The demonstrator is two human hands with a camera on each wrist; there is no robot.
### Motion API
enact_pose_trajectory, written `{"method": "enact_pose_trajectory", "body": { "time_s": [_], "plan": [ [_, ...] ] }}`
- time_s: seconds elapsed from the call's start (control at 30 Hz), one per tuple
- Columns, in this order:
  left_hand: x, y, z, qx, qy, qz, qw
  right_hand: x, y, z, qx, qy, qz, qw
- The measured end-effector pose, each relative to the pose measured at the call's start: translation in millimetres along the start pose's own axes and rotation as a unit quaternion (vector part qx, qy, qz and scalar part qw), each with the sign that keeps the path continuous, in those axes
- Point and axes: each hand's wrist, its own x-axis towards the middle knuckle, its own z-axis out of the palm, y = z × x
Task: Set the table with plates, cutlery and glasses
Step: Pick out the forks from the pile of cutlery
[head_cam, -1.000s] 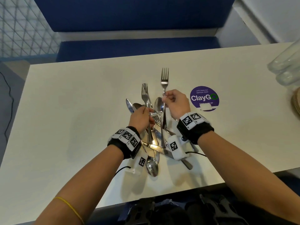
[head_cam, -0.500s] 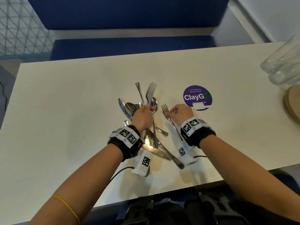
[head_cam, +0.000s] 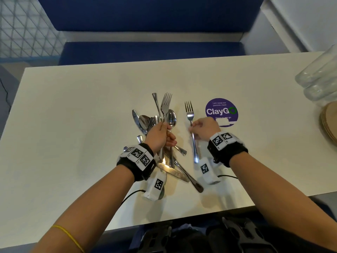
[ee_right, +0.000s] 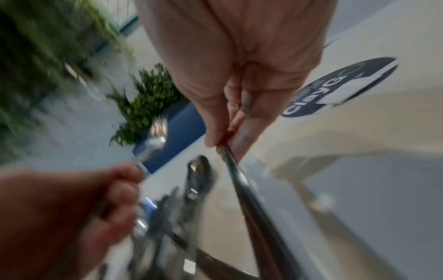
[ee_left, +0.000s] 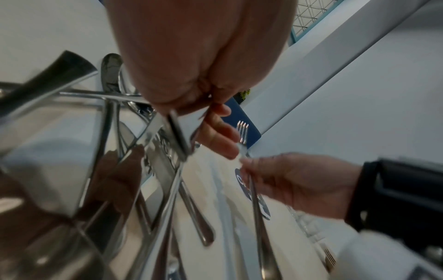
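A heap of steel cutlery (head_cam: 165,143) lies near the middle of the white table (head_cam: 73,115): forks, spoons and knives crossing one another. My left hand (head_cam: 161,136) grips the handle of a fork (head_cam: 166,105) in the heap, tines pointing away from me; the same hand (ee_left: 191,75) shows in the left wrist view. My right hand (head_cam: 204,128) pinches a second fork (head_cam: 190,117) by its handle, just right of the heap and apart from it; this fork's handle (ee_right: 244,187) runs down from the fingers in the right wrist view.
A round purple ClayGo sticker (head_cam: 221,112) lies just beyond my right hand. Clear glasses (head_cam: 319,79) and a stack of brown plates (head_cam: 329,123) sit at the table's right edge. A blue bench (head_cam: 149,52) stands behind the table.
My right hand has drawn its fork out of the heap to the right, and the fork now points straight away. My left hand stayed on the heap, gripping its fork.
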Motion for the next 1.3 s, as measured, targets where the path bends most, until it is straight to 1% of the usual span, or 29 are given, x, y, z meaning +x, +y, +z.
{"method": "enact_pose_trajectory", "body": {
  "time_s": [0.03, 0.1, 0.13, 0.2, 0.27, 0.33, 0.37, 0.47, 0.53, 0.67, 0.77, 0.87, 0.93, 1.03, 1.1, 1.17, 1.23, 1.3],
  "plan": [
    [0, 1, 0, -0.011, 0.001, -0.002, 1.0, -1, -9, 0, 0.066, -0.012, -0.017, 0.998],
    [0, 3, -1, -0.024, 0.002, 0.007, 1.0, -1, -29, 8, 0.136, -0.046, -0.056, 0.988],
    [0, 4, -1, -0.025, 0.001, 0.015, 1.0, -2, -38, 15, 0.145, -0.062, -0.07, 0.985],
    [0, 7, -3, -0.029, 0.009, 0.024, 0.999, -2, -53, 30, 0.13, -0.087, -0.089, 0.984],
    [1, 9, -7, -0.042, 0.041, 0.021, 0.998, 0, -62, 41, 0.106, -0.102, -0.101, 0.984],
    [3, 8, -15, -0.064, 0.07, 0.007, 0.995, 5, -68, 45, 0.064, -0.098, -0.12, 0.986],
    [5, 8, -20, -0.073, 0.078, 0.0, 0.994, 9, -72, 46, 0.039, -0.083, -0.133, 0.987],
    [7, 8, -36, -0.092, 0.076, -0.007, 0.993, 27, -82, 46, -0.037, -0.005, -0.143, 0.989],
    [8, 10, -48, -0.085, 0.079, -0.014, 0.993, 42, -88, 47, -0.133, 0.02, -0.134, 0.982],
    [10, 12, -68, -0.069, 0.076, -0.017, 0.995, 63, -96, 60, -0.28, -0.007, -0.109, 0.954],
    [14, 11, -80, -0.045, 0.076, -0.02, 0.996, 71, -97, 71, -0.332, -0.017, -0.093, 0.939],
    [18, 10, -87, -0.026, 0.078, -0.022, 0.996, 73, -97, 78, -0.334, -0.011, -0.071, 0.94],
    [20, 9, -89, -0.017, 0.075, -0.02, 0.997, 73, -97, 79, -0.324, -0.019, -0.058, 0.944],
    [20, 10, -88, -0.002, 0.071, -0.017, 0.997, 72, -99, 76, -0.269, -0.028, -0.05, 0.961],
    [21, 10, -87, -0.001, 0.077, -0.015, 0.997, 70, -100, 73, -0.236, -0.023, -0.072, 0.969],
    [21, 11, -87, 0.011, 0.093, -0.006, 0.996, 66, -101, 71, -0.194, -0.011, -0.113, 0.975],
    [21, 14, -87, 0.022, 0.124, 0.015, 0.992, 60, -103, 69, -0.147, 0.001, -0.162, 0.976],
    [20, 20, -88, 0.012, 0.169, 0.025, 0.985, 55, -106, 65, -0.14, 0.009, -0.201, 0.969]
  ]
}}
